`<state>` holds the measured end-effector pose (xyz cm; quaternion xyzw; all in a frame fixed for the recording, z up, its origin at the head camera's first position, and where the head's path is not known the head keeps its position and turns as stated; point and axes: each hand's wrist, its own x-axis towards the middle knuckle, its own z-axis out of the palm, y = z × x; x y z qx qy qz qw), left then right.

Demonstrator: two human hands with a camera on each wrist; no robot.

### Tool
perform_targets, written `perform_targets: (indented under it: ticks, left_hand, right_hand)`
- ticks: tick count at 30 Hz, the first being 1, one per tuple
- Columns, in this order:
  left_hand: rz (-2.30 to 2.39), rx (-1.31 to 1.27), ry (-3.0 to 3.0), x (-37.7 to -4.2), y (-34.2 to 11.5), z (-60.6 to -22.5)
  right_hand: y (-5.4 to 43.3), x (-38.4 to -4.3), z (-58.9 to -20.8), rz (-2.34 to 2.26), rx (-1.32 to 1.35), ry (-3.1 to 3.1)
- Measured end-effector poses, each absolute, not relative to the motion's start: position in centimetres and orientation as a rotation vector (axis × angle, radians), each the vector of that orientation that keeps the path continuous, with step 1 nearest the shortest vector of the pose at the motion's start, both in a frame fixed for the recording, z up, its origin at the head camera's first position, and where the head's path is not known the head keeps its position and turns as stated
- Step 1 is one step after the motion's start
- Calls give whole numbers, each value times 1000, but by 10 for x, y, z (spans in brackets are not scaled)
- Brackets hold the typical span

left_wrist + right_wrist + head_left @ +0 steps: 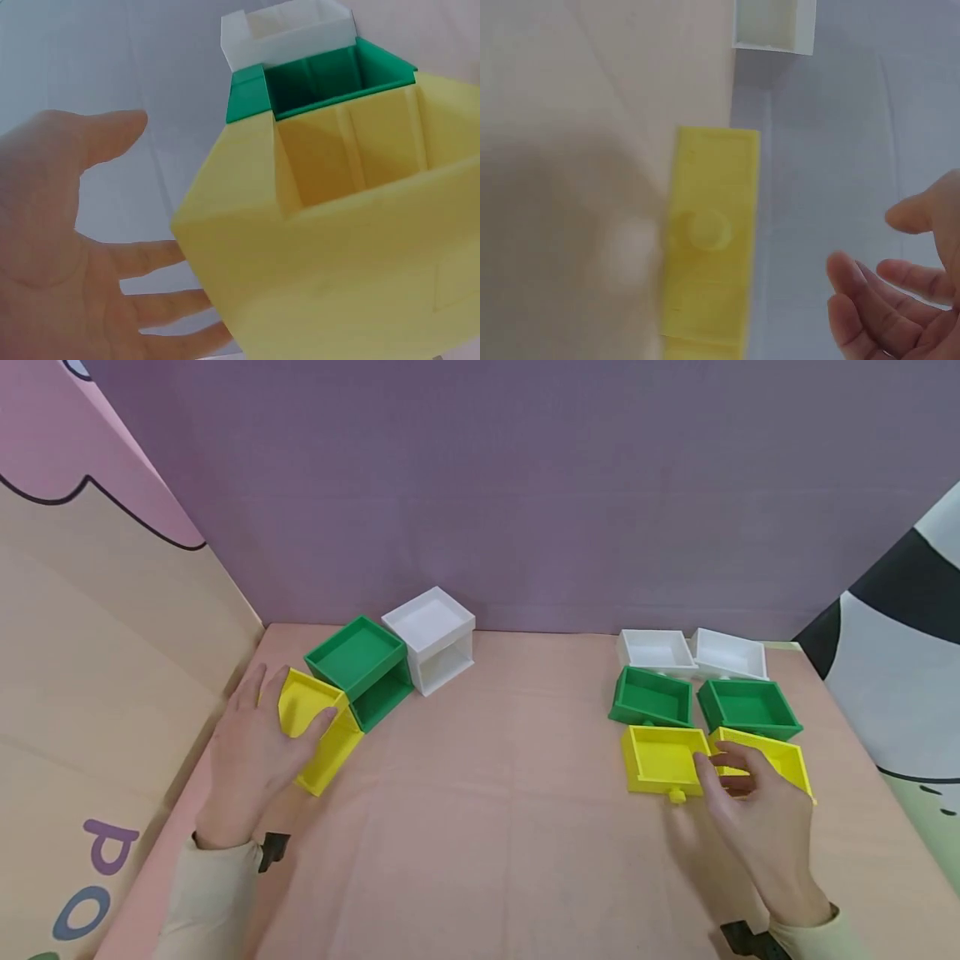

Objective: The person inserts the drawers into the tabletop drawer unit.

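My left hand is at the left side of a yellow box-shaped drawer casing, thumb and fingers spread. In the left wrist view its thumb stands apart from the yellow casing, while the other fingertips reach the casing's edge. Over at the right, my right hand hovers by two yellow drawers, one on the left with a round knob in front, the other partly covered by the fingers. Loosely bent fingers with nothing in them show on the right hand in the right wrist view.
A green casing and a white casing continue the slanting row behind the yellow one. Behind the yellow drawers lie two green drawers and two white drawers. A purple wall panel borders the pink tabletop.
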<state>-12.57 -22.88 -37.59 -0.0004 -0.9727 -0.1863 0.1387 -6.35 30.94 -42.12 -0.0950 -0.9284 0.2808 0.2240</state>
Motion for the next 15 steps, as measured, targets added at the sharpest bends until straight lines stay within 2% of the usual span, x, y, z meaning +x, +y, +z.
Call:
perform_targets:
  ticks: [5, 15]
  left_hand:
    - [-563, 31, -2862, -130, -235, -376]
    - [-581, 60, -2995, -137, -243, -367]
  right_hand:
    - [314, -59, -437, 856, -409, -2693]
    - [319, -59, -458, 990, -497, -2803]
